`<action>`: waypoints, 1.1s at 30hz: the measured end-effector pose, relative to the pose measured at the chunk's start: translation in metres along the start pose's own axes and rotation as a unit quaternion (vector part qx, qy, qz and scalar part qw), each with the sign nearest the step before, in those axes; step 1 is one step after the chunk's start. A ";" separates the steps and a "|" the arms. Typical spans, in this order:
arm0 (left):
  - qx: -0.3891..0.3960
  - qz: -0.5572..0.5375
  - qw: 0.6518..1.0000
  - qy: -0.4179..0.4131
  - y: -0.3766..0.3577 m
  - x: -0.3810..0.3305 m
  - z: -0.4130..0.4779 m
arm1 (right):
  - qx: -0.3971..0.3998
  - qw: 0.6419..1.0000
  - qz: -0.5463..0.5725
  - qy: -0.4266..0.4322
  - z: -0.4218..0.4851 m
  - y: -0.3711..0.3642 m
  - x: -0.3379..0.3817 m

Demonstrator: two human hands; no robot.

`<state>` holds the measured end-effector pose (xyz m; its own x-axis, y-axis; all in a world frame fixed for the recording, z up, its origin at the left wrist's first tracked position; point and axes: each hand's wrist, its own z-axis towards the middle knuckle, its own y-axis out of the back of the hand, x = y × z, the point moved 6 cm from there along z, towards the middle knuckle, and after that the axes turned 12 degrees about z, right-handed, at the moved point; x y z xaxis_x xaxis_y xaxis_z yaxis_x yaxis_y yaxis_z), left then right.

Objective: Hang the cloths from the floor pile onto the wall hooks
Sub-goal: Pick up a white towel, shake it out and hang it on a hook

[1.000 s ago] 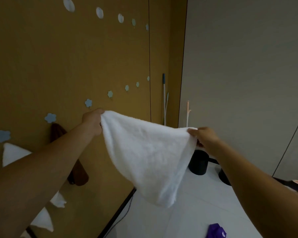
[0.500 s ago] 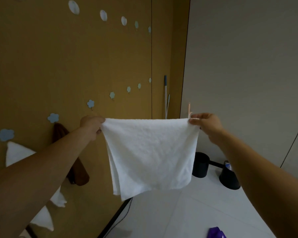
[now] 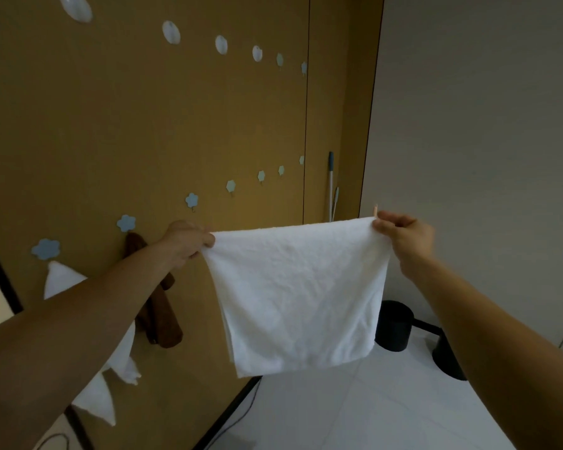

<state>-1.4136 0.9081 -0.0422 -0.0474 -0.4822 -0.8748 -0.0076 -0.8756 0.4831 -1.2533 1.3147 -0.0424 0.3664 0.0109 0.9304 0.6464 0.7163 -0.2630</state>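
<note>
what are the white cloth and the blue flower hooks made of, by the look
White cloth: likely terry or microfibre, matte; nubby, creased surface hanging limp between the left hand and right hand. Blue flower hooks: probably moulded plastic, smooth, crisp petal outlines; too small to be sure.

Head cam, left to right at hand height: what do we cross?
Blue cloud hook → left hand → white cloth, pinched at its top corners by both hands → right hand. Brown cloth left out: it overlaps the left hand sideways.
</note>
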 end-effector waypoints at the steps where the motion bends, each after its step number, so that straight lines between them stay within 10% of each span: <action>1: -0.006 0.038 0.999 -0.014 0.002 -0.002 -0.002 | 0.007 1.000 -0.007 0.001 0.002 -0.001 -0.001; 11: -0.176 0.270 0.942 -0.093 0.034 -0.015 -0.030 | 0.066 0.883 -0.410 0.221 -0.001 -0.044 0.010; 19: -0.323 0.039 0.941 -0.096 0.104 -0.019 -0.035 | 0.082 0.989 -0.088 0.083 -0.017 -0.128 0.022; 26: -0.334 -0.015 0.935 -0.123 0.178 -0.024 -0.031 | 0.367 0.913 -0.146 0.098 -0.051 -0.238 0.029; 33: -0.190 0.104 0.958 -0.189 0.230 -0.038 -0.027 | 0.353 0.918 -0.087 0.156 -0.075 -0.353 0.053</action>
<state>-1.3864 0.7244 0.1006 -0.3680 -0.6646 -0.6502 0.4016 -0.7443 0.5335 -1.4119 1.0099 0.0807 0.5443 -0.2691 0.7946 0.1587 0.9631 0.2175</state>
